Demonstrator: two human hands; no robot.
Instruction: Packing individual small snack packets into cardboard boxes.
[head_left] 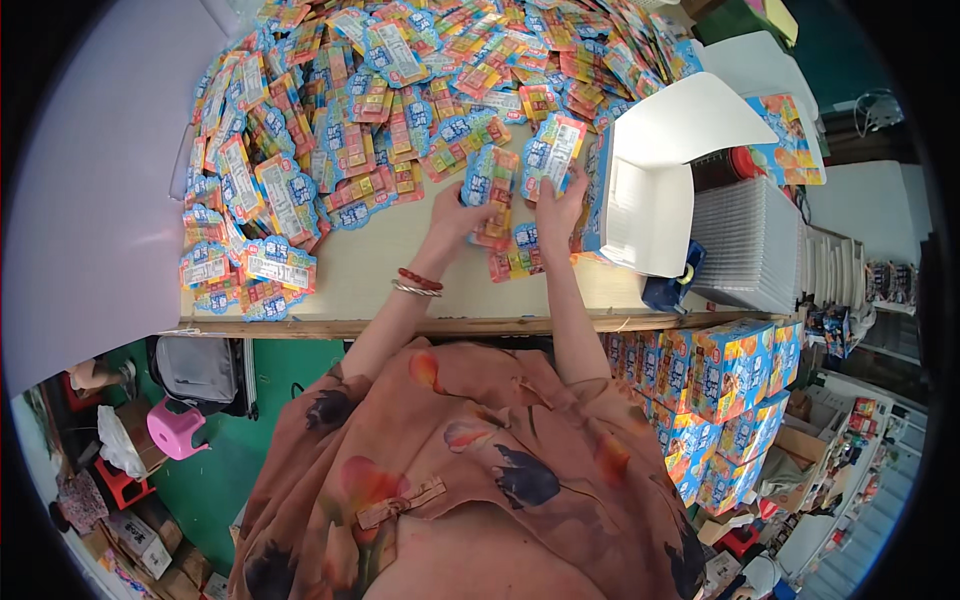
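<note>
A wooden table (pixel 380 270) is covered with a big heap of colourful blister-card packets (pixel 400 90), blue-edged with orange and yellow fronts. My left hand (pixel 455 218) grips a small stack of these packets (pixel 490 185) upright above the table. My right hand (pixel 560 205) holds another stack of packets (pixel 552 150) beside it, just left of an open white carton (pixel 650 210). A few packets (pixel 515 258) lie flat under both hands. Red beads and a silver bangle (pixel 418 283) circle my left wrist.
Stacked clear plastic trays (pixel 750 245) stand right of the white carton. Printed blue and orange boxes (pixel 725 370) are piled below the table's right end. A pink stool (pixel 175 428), a grey bag (pixel 198 370) and cardboard boxes sit on the green floor at left.
</note>
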